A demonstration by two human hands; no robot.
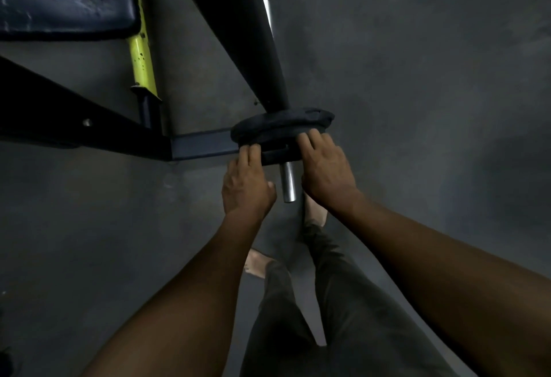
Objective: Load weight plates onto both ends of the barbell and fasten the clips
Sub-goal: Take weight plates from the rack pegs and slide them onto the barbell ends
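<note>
Underfoot, a dim grey concrete floor point(417, 108) fills most of the view, smooth and mottled. At upper left stands a gym bench: a dark blue padded cushion point(65, 0), a scuffed yellow post point(143, 48) beside it, and black frame beams point(74, 126) running along the floor. A thick black upright point(253, 33) slants down through the middle. Below it, dark weight plates point(280, 129) sit on the barbell, whose bare steel sleeve end point(288, 182) points toward the viewer. The left hand point(247, 188) and right hand point(326, 167) press against the face of the nearest plate, one on each side of the sleeve, fingers extended together and flat, gripping nothing. Lower down, two bare forearms, dark trousers point(328, 317) and bare feet show.
</note>
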